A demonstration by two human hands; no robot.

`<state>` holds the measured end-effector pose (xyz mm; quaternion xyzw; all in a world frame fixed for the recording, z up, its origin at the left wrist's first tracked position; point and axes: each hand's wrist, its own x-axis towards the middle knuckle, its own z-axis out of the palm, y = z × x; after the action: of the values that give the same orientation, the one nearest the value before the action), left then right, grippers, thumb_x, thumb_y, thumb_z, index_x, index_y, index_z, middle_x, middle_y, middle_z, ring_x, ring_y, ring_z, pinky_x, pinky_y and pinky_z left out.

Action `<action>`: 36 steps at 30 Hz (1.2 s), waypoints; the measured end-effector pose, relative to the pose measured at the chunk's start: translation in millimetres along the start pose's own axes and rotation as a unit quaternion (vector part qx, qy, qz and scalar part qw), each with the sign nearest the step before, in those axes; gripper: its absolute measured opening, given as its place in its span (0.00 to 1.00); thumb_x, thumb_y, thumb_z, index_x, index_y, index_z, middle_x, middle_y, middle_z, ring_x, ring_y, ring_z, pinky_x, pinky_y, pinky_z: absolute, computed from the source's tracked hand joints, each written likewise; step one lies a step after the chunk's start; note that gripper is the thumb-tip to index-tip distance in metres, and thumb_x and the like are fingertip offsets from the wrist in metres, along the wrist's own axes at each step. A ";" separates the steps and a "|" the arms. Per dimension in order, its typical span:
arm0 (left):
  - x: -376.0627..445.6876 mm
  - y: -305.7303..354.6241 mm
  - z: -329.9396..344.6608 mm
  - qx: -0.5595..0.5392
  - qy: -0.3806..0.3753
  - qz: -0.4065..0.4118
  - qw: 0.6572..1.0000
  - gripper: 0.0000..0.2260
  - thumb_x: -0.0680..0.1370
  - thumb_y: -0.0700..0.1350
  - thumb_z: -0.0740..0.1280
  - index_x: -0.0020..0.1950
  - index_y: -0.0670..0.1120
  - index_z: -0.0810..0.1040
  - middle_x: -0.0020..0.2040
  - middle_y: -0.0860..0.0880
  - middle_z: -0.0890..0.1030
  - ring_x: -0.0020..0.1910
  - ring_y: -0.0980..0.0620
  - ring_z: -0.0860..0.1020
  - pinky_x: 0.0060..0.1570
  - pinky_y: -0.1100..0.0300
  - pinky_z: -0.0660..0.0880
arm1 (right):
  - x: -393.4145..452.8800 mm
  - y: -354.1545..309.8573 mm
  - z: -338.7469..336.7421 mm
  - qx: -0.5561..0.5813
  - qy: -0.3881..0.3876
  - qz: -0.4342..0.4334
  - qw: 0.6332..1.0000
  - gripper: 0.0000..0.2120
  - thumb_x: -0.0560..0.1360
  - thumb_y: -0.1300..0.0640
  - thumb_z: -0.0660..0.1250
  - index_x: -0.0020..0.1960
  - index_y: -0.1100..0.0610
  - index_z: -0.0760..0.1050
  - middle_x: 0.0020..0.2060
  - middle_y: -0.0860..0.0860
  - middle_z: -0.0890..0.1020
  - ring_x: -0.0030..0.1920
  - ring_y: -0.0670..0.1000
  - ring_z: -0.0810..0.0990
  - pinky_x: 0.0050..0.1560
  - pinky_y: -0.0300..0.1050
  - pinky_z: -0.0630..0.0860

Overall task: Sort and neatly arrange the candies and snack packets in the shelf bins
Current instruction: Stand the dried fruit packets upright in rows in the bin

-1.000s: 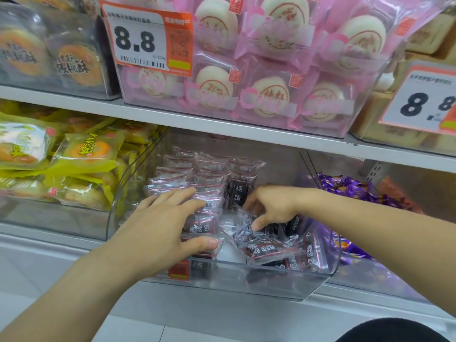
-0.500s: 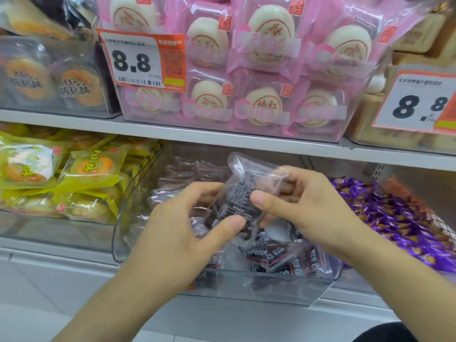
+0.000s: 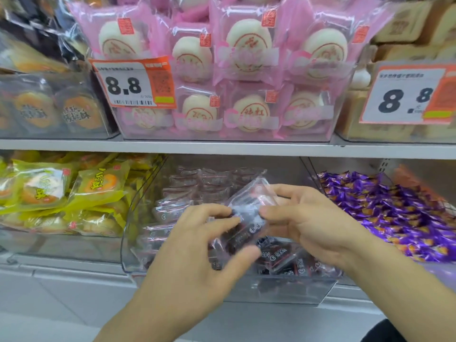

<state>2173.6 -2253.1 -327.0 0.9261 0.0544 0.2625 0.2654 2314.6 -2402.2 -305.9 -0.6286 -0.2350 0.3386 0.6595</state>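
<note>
Since half a second ago the clear packet (image 3: 246, 218) has tipped over from nearly upright to a slant, its top corner leaning right, and both hands have sunk a little toward the bin. The left hand (image 3: 197, 245) pinches the packet's lower left part — thumb under its bottom edge, fingertips curled onto its face — while the right hand (image 3: 303, 218) pinches the right edge, thumb in front and fingers curled behind the top corner. The packet is see-through with a dark filling and hangs in the air just above the front of the clear bin (image 3: 246, 290). Below it, in the bin's front right, loose dark packets (image 3: 283, 257) lie jumbled; further back and to the left, the same kind stand in tidy rows (image 3: 204, 181). To the right lies a heap of purple-wrapped candies (image 3: 385, 213), and to the left a bin of yellow packets (image 3: 74, 193). On the shelf above sit pink-wrapped buns (image 3: 241, 70) with an orange price tag (image 3: 133, 82) reading 8.8 — a second tag (image 3: 409, 95) hangs further right.
</note>
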 end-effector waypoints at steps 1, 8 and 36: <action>-1.6 0.5 -5.3 -0.019 0.040 -0.008 0.999 0.22 0.70 0.67 0.65 0.58 0.57 0.81 0.56 0.66 0.76 0.60 0.64 0.74 0.58 0.73 0.68 | -0.9 -1.1 -6.1 -0.018 -0.026 0.002 1.000 0.15 0.76 0.71 0.66 0.60 0.61 0.79 0.51 0.59 0.85 0.49 0.58 0.84 0.55 0.57 0.81; 0.4 2.2 -26.5 -0.333 -0.057 -0.200 0.920 0.20 0.70 0.55 0.76 0.59 0.50 0.79 0.49 0.54 0.86 0.49 0.55 0.84 0.43 0.67 0.79 | 11.8 -19.2 -11.6 -0.090 -0.215 -0.046 0.971 0.23 0.73 0.71 0.69 0.67 0.60 0.75 0.55 0.58 0.82 0.51 0.51 0.81 0.51 0.45 0.79; -4.1 -30.7 -14.1 -0.305 -0.020 -0.281 0.910 0.17 0.65 0.64 0.74 0.50 0.58 0.83 0.42 0.55 0.80 0.44 0.56 0.77 0.55 0.56 0.71 | 71.9 -3.5 -26.7 -0.759 -0.045 -0.113 0.640 0.19 0.70 0.43 0.75 0.46 0.50 0.67 0.38 0.46 0.72 0.41 0.52 0.73 0.39 0.47 0.70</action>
<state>2164.0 -2221.4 -334.7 0.7514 0.2243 0.1625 0.5989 2382.2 -2366.6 -313.5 -0.8609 -0.5079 -0.0078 -0.0275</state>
